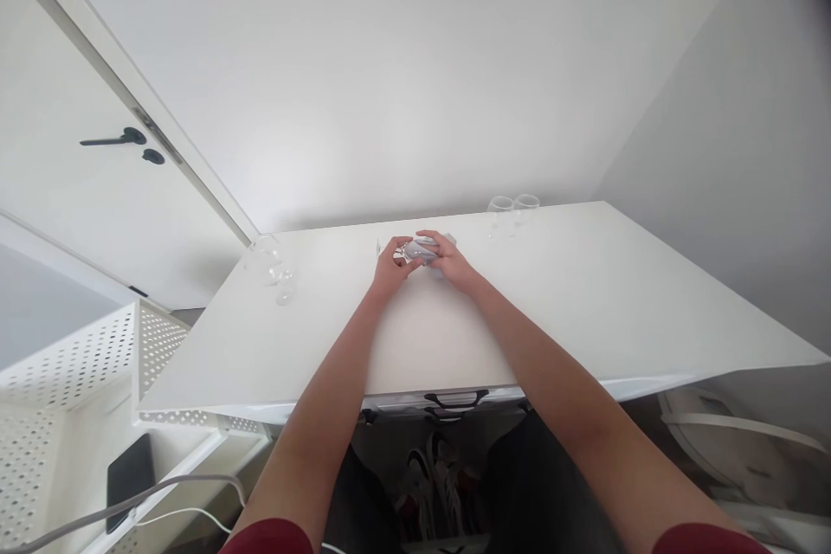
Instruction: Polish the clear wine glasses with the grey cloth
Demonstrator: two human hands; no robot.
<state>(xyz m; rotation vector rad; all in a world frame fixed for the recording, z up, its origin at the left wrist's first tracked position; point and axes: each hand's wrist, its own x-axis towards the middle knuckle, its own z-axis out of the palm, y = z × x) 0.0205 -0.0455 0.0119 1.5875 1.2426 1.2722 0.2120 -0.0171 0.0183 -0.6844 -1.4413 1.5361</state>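
Both my hands meet near the far middle of a white table (551,303). My left hand (391,264) and my right hand (445,258) are closed around a small clear glass (415,253) with a grey cloth (434,255) wrapped about it. The cloth sits under my right fingers. My left fingers pinch the glass's left end.
Two clear glasses (512,209) stand at the table's back edge on the right. Further clear glasses (269,268) stand at the left edge. A white perforated shelf unit (78,346) with a dark phone (130,472) is at the left. A drawer handle (456,399) sits under the table front.
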